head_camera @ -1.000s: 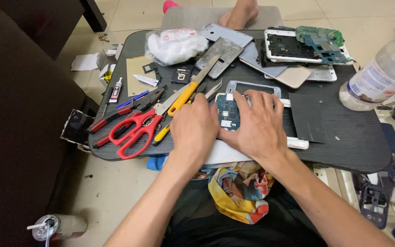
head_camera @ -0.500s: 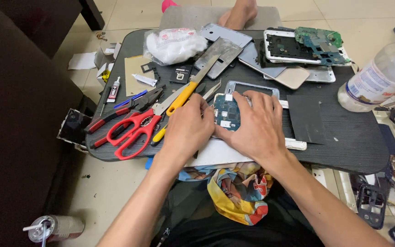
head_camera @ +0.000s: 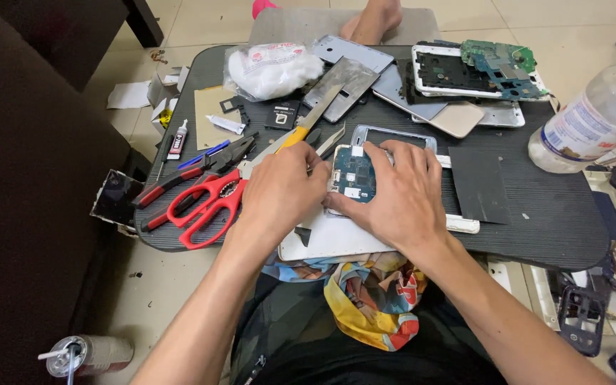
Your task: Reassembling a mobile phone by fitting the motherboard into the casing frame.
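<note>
An opened phone (head_camera: 355,175) with a bare blue circuit board lies on a low dark table (head_camera: 557,207), on top of a white panel (head_camera: 329,239). My right hand (head_camera: 397,196) lies spread over the phone's right half and presses it down. My left hand (head_camera: 283,189) is curled against the phone's left edge, fingertips touching the frame. Whether the left fingers hold a small tool is hidden.
Red scissors (head_camera: 204,203), pliers (head_camera: 194,175) and a yellow utility knife (head_camera: 301,132) lie left of my hands. Behind are a cotton bag (head_camera: 272,68), phone backs and a gutted tablet (head_camera: 479,71). A plastic bottle (head_camera: 593,121) lies right. A black sheet (head_camera: 478,184) lies beside the phone.
Both hands stay on the opened phone. My left fingers have shifted slightly along its left edge; nothing else on the table has moved.
</note>
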